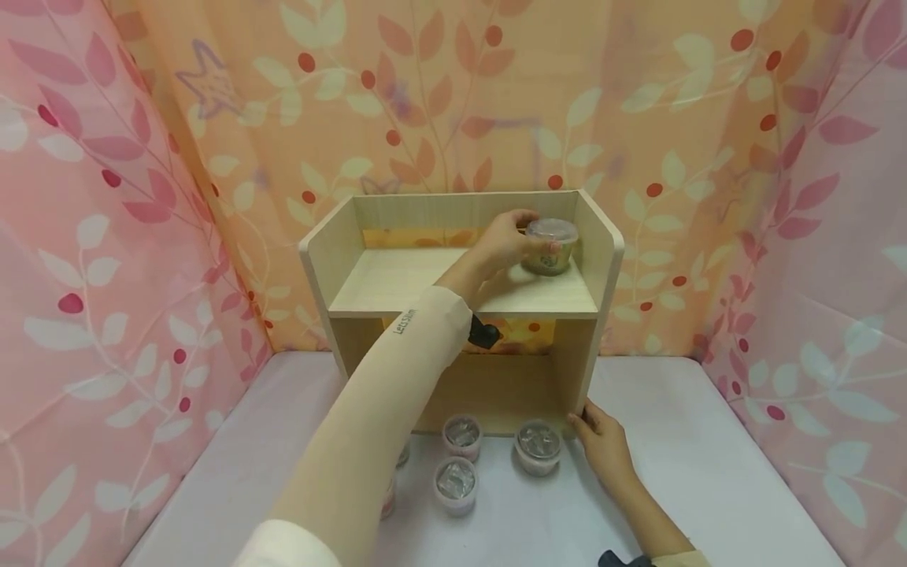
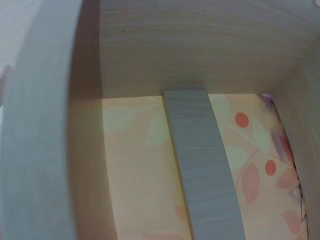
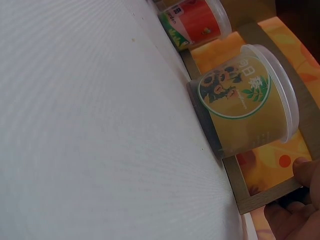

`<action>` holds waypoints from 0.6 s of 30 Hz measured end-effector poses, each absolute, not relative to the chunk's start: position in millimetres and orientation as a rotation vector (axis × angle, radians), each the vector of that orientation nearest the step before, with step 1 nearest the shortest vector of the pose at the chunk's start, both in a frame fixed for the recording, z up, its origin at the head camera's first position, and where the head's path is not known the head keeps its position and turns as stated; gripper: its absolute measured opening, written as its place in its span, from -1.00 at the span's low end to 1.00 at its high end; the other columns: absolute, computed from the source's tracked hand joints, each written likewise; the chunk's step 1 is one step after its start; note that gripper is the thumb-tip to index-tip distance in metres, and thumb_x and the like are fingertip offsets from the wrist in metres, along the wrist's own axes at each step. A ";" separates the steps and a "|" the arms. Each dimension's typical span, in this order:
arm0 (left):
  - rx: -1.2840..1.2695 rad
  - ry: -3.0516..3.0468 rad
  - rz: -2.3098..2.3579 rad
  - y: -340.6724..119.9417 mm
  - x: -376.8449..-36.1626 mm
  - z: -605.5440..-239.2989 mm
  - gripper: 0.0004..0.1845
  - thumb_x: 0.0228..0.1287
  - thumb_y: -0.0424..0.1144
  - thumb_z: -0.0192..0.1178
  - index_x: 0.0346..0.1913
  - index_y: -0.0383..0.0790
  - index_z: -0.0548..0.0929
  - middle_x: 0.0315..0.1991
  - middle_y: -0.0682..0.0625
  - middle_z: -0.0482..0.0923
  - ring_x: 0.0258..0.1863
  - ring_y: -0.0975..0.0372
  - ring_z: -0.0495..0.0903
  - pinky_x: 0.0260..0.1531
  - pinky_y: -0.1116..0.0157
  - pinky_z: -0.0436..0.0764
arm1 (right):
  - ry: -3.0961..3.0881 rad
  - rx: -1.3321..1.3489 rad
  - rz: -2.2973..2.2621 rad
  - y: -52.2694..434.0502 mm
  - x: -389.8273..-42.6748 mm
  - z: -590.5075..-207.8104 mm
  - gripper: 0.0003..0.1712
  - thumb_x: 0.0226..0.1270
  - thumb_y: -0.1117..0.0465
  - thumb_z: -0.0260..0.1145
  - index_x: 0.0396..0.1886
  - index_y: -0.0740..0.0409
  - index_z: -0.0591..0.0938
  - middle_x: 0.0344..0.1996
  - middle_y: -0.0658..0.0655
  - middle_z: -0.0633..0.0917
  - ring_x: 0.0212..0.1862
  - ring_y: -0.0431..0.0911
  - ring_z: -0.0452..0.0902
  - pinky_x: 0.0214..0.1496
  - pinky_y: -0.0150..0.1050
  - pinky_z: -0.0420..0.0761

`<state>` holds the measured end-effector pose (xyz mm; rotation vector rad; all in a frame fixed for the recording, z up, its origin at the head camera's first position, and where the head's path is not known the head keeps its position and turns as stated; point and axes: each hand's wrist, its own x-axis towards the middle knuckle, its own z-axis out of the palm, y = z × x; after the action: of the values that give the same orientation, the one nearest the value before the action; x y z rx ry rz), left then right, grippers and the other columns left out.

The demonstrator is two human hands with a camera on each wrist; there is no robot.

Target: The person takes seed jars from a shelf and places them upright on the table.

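My left hand (image 1: 501,242) reaches onto the upper level of a small light-wood shelf (image 1: 453,313) and grips a clear lidded plastic tub (image 1: 553,228). Thumb and fingers lie around the tub's sides, near the right end wall. Down at the shelf's front right corner, my right hand (image 1: 605,449) pinches the side panel between thumb and fingers. Just left of it stands another clear tub (image 1: 537,449), whose round printed label (image 3: 234,92) shows in the right wrist view. The left wrist view holds only the shelf's inner boards (image 2: 200,160); the hand is hidden there.
Two more tubs, one pink-sided (image 1: 462,437) and one nearer (image 1: 456,484), stand on the white table (image 1: 659,425) before the shelf. Others lie partly behind my left arm. A red-labelled tub (image 3: 197,22) shows in the right wrist view. Floral curtains (image 1: 425,94) hang around the table.
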<state>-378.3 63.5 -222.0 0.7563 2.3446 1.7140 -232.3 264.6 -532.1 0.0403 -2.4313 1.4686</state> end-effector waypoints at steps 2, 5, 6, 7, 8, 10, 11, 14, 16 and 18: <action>0.776 2.313 1.742 61.2 -376.3 -221.4 -0.08 0.14 -0.16 0.56 0.52 -0.25 0.32 0.36 -0.11 0.45 0.25 0.14 0.52 0.24 0.32 0.55 | -2.436 0.043 1.464 265.4 -231.5 -531.9 -0.38 0.55 0.19 0.26 0.49 0.33 0.37 0.32 0.42 0.52 0.34 0.25 0.48 0.26 0.00 0.55; 0.794 2.311 1.748 58.0 -371.8 -219.8 -0.08 0.12 -0.14 0.58 0.51 -0.23 0.34 0.33 -0.06 0.48 0.24 0.17 0.52 0.25 0.33 0.54 | -2.447 0.041 1.437 267.5 -230.1 -530.6 -0.37 0.55 0.15 0.26 0.48 0.33 0.39 0.31 0.41 0.53 0.34 0.26 0.48 0.27 0.03 0.55; 0.798 2.314 1.748 56.8 -370.2 -219.2 -0.08 0.11 -0.12 0.58 0.51 -0.22 0.35 0.32 -0.04 0.49 0.24 0.19 0.52 0.26 0.32 0.53 | -2.445 0.038 1.432 268.2 -229.9 -530.2 -0.37 0.55 0.15 0.27 0.48 0.33 0.39 0.31 0.41 0.53 0.34 0.26 0.48 0.27 0.04 0.55; 0.801 2.317 1.749 55.3 -368.2 -218.4 -0.08 0.11 -0.12 0.58 0.50 -0.21 0.35 0.31 -0.02 0.49 0.24 0.20 0.52 0.27 0.32 0.52 | -2.443 0.036 1.428 268.9 -229.6 -530.0 -0.38 0.55 0.15 0.27 0.47 0.33 0.40 0.31 0.41 0.53 0.34 0.26 0.48 0.27 0.04 0.55; 0.805 2.320 1.754 53.5 -366.6 -217.6 -0.08 0.11 -0.11 0.58 0.50 -0.21 0.36 0.30 0.00 0.50 0.24 0.21 0.52 0.28 0.31 0.51 | -2.438 0.036 1.431 269.4 -229.4 -529.9 -0.38 0.55 0.15 0.27 0.47 0.33 0.40 0.31 0.41 0.53 0.35 0.26 0.48 0.27 0.04 0.55; 0.817 2.315 1.777 48.8 -363.3 -215.5 -0.09 0.12 -0.11 0.58 0.50 -0.21 0.36 0.27 0.01 0.52 0.22 0.22 0.52 0.29 0.30 0.50 | -2.424 0.045 1.451 269.6 -229.7 -530.1 -0.38 0.55 0.16 0.26 0.48 0.33 0.39 0.32 0.41 0.52 0.35 0.26 0.47 0.27 0.03 0.55; 0.826 2.312 1.791 45.9 -361.6 -214.2 -0.09 0.12 -0.12 0.57 0.50 -0.22 0.36 0.26 0.02 0.53 0.21 0.22 0.53 0.28 0.28 0.50 | -2.420 0.054 1.463 269.4 -230.1 -530.5 -0.38 0.56 0.17 0.26 0.48 0.34 0.38 0.33 0.41 0.52 0.36 0.25 0.47 0.26 0.02 0.55; 0.840 2.307 1.825 35.8 -355.6 -209.6 -0.10 0.13 -0.14 0.57 0.50 -0.22 0.37 0.23 0.03 0.56 0.19 0.22 0.54 0.27 0.27 0.51 | -2.413 0.065 1.496 267.5 -231.2 -531.6 -0.38 0.56 0.20 0.26 0.49 0.34 0.37 0.35 0.40 0.50 0.37 0.25 0.45 0.27 -0.01 0.55; 0.852 2.313 1.825 29.0 -350.1 -206.6 -0.10 0.13 -0.14 0.57 0.50 -0.21 0.37 0.22 0.03 0.57 0.19 0.22 0.55 0.27 0.26 0.51 | -2.417 0.064 1.492 266.0 -231.6 -531.8 -0.38 0.55 0.21 0.26 0.49 0.34 0.37 0.35 0.40 0.49 0.38 0.24 0.44 0.28 -0.02 0.53; 0.863 2.312 1.824 22.8 -343.7 -204.7 -0.11 0.13 -0.15 0.57 0.50 -0.20 0.37 0.23 0.02 0.56 0.20 0.20 0.55 0.28 0.25 0.52 | -2.417 0.064 1.486 264.7 -232.2 -531.5 -0.38 0.54 0.23 0.27 0.48 0.34 0.37 0.35 0.40 0.49 0.38 0.25 0.43 0.29 -0.03 0.52</action>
<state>-343.7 22.8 -204.7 0.8630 2.3122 1.8245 -232.2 264.7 -531.5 0.0644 -2.4171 1.4864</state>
